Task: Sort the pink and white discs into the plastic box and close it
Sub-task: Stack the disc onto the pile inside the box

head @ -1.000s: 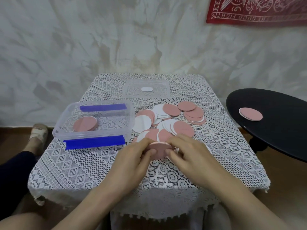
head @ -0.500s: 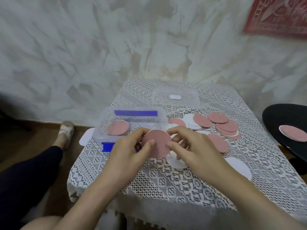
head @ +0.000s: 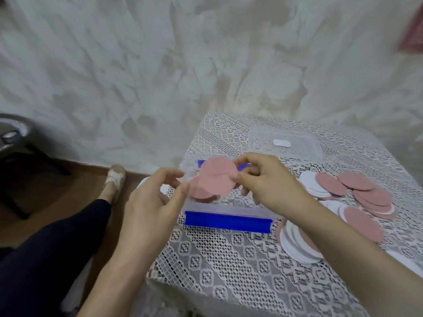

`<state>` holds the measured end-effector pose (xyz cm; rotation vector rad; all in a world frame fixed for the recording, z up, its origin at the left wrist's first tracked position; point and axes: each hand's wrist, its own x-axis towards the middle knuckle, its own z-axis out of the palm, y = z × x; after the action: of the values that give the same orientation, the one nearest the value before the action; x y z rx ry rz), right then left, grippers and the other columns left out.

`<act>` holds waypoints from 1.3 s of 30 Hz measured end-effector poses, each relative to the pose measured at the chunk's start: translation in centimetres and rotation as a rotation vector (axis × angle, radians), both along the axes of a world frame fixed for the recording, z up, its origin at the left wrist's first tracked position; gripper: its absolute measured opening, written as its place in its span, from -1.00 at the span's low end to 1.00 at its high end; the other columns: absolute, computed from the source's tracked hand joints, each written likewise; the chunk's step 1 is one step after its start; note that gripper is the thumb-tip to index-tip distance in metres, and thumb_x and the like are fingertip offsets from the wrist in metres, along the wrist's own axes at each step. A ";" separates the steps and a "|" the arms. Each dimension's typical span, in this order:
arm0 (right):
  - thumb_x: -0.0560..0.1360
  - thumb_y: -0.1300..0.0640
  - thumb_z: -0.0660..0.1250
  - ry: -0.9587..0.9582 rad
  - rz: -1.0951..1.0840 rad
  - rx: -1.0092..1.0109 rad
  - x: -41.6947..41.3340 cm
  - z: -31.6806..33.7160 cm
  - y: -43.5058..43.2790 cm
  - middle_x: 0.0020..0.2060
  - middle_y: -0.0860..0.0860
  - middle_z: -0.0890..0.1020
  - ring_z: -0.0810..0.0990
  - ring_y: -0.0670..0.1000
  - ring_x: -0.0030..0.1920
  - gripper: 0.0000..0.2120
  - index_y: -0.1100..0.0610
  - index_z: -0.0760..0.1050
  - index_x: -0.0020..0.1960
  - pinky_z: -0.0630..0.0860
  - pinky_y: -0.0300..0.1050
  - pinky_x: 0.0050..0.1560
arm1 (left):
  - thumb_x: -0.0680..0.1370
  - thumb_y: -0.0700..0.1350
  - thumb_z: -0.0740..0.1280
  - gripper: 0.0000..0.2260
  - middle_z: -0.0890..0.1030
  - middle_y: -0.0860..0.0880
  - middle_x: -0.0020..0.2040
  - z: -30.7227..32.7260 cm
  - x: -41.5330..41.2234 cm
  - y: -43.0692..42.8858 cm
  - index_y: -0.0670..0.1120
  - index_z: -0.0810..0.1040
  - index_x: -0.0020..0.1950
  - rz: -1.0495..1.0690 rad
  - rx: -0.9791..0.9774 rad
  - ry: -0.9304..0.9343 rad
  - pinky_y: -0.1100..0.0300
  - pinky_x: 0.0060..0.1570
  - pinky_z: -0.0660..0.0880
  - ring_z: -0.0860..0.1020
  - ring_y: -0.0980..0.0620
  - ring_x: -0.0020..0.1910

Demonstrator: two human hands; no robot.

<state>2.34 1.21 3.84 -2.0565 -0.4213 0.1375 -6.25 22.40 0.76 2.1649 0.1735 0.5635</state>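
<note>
Over the clear plastic box [head: 229, 209] with blue clips, both hands hold a pink disc [head: 217, 176], apparently a small stack. My left hand [head: 155, 202] pinches its left edge; my right hand [head: 267, 181] pinches its right edge. More pink discs lie inside the box beneath it, mostly hidden. Loose pink and white discs [head: 357, 195] are spread on the lace cloth to the right, and another pile [head: 297, 243] lies under my right forearm. The clear lid [head: 283, 143] rests behind the box.
The lace-covered table [head: 229, 271] ends close to the box on the left. A white disc [head: 144, 181] shows past that edge. A person's dark-clothed leg and sandalled foot [head: 114, 179] are on the wooden floor to the left, with a dark stool [head: 13, 138] beyond.
Both hands lifted the pink disc off the cloth and carried it left, so it now hangs over the box. The camera swung left.
</note>
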 end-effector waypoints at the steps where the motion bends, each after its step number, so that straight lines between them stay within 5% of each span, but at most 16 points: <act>1: 0.59 0.18 0.39 0.022 0.001 -0.018 0.7 -0.2 0.6 -0.30 0.03 0.70 0.60 -0.10 -0.36 -0.91 0.01 0.57 0.04 0.46 -0.12 -0.42 | 0.54 0.22 0.30 -0.80 0.59 0.21 -0.02 0.0 0.1 0.2 0.25 0.55 0.14 0.018 0.039 0.008 0.09 -0.23 0.47 0.52 0.18 -0.29; 5: 0.56 0.16 0.42 0.073 0.022 -0.117 3.0 -1.7 2.9 -0.34 -0.04 0.66 0.59 -0.05 -0.35 -0.88 -0.04 0.53 -0.04 0.42 -0.10 -0.35 | 0.54 0.29 0.26 -0.60 0.52 0.25 0.22 -0.4 0.7 0.4 0.24 0.48 0.35 -0.002 0.085 0.071 0.03 0.00 0.51 0.51 0.26 -0.17; 9: 0.57 0.05 0.41 0.052 0.048 -0.351 4.3 -2.7 3.9 -0.21 -0.04 0.67 0.60 -0.02 -0.29 -0.82 -0.04 0.49 0.15 0.53 -0.01 -0.18 | 0.53 0.34 0.24 -0.46 0.37 0.37 0.39 -0.9 1.3 0.1 0.27 0.34 0.49 -0.069 0.093 0.149 0.05 0.10 0.54 0.56 0.15 -0.09; 12: 0.59 -0.01 0.37 -0.010 0.066 -0.541 4.3 -2.4 4.1 -0.13 -0.04 0.66 0.62 -0.01 -0.22 -0.77 -0.10 0.40 0.20 0.55 -0.02 -0.14 | 0.52 0.35 0.22 -0.39 0.29 0.37 0.45 -1.3 1.4 0.0 0.25 0.25 0.55 -0.095 0.084 0.175 -0.03 0.19 0.54 0.55 -0.01 0.15; 16: 0.60 -0.12 0.30 -0.131 0.107 -0.666 4.3 -1.6 3.8 -0.12 -0.06 0.65 0.61 -0.01 -0.13 -0.76 -0.10 0.42 0.22 0.55 -0.01 -0.02 | 0.53 0.32 0.22 -0.42 0.28 0.43 0.43 -2.0 1.3 -0.1 0.27 0.25 0.54 -0.103 0.026 0.126 0.00 0.26 0.50 0.50 0.06 0.25; 19: 0.52 -0.24 0.34 -0.088 0.200 -0.723 4.0 -1.0 3.4 -0.15 -0.10 0.65 0.58 -0.07 -0.15 -0.65 -0.14 0.40 0.22 0.53 -0.04 -0.07 | 0.51 0.33 0.22 -0.41 0.29 0.44 0.42 -2.3 1.4 -0.1 0.27 0.27 0.53 -0.101 0.016 0.089 -0.02 0.25 0.50 0.53 0.03 0.20; 24: 0.39 -0.30 0.46 -0.065 0.299 -0.826 3.7 -1.2 4.2 -0.17 -0.10 0.60 0.55 -0.02 -0.16 -0.50 -0.14 0.32 0.16 0.53 0.02 -0.13 | 0.55 0.28 0.28 -0.47 0.34 0.45 0.40 -3.1 1.6 0.2 0.24 0.36 0.51 -0.095 0.005 0.047 0.32 0.07 0.43 0.49 0.50 0.00; 29: 0.52 -0.20 0.38 -0.136 0.282 -0.755 4.5 -2.3 4.7 -0.18 -0.09 0.58 0.57 0.04 -0.13 -0.65 -0.09 0.33 0.15 0.52 0.02 -0.14 | 0.54 0.21 0.28 -0.53 0.33 0.50 0.35 -3.0 1.5 0.4 0.35 0.34 0.45 -0.081 0.017 0.100 0.27 -0.19 0.50 0.57 0.10 -0.21; 39: 0.52 -0.14 0.41 -0.121 0.310 -0.710 5.1 -3.5 4.3 -0.20 -0.13 0.54 0.52 -0.08 -0.20 -0.62 -0.12 0.30 0.20 0.39 -0.12 -0.29 | 0.53 0.23 0.28 -0.52 0.41 0.36 0.38 -1.5 1.2 0.3 0.27 0.40 0.46 -0.042 0.159 0.110 0.12 -0.02 0.52 0.51 0.26 -0.25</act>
<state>7.41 5.54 0.37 -2.6870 -0.8597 0.3952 -5.01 22.68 -0.73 2.3498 0.1468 0.4474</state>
